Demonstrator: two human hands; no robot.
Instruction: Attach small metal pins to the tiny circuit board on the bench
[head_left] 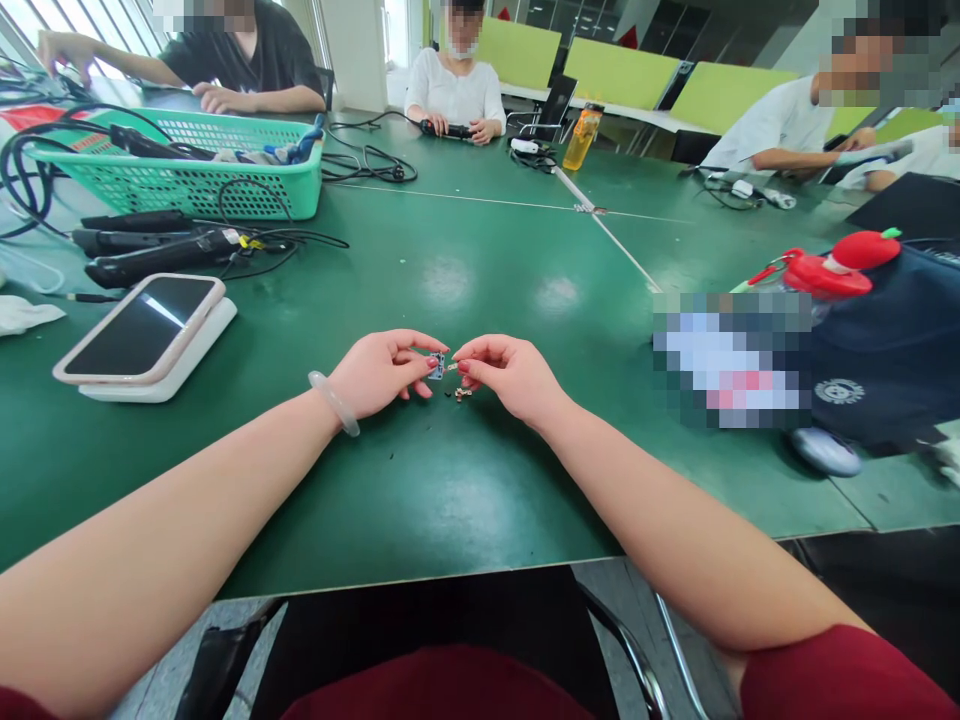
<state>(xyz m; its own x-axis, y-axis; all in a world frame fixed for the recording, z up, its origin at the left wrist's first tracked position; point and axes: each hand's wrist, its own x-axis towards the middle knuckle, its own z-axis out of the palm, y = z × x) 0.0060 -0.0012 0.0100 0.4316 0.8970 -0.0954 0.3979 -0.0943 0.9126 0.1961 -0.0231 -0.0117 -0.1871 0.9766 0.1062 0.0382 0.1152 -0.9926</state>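
Observation:
My left hand (379,372), with a pale bangle (334,403) on its wrist, pinches a small blue-grey block (437,367) between thumb and fingers. Close beside it, my right hand (519,376) grips a tiny brass-coloured metal piece (452,367) in its fingertips. The two parts are very near each other; whether they touch I cannot tell. Below my fingers, a few small metal bits (462,394) and a dark speck-sized piece (448,394) lie on the green table (450,480).
Left stand a phone (142,325) on a white box (202,355), black cabled tools (165,250) and a green basket (277,185). Right lie a dark bag (900,330), a red-lidded bottle (825,275) and a mouse (826,452). An orange bottle (583,138) and several people are farther back.

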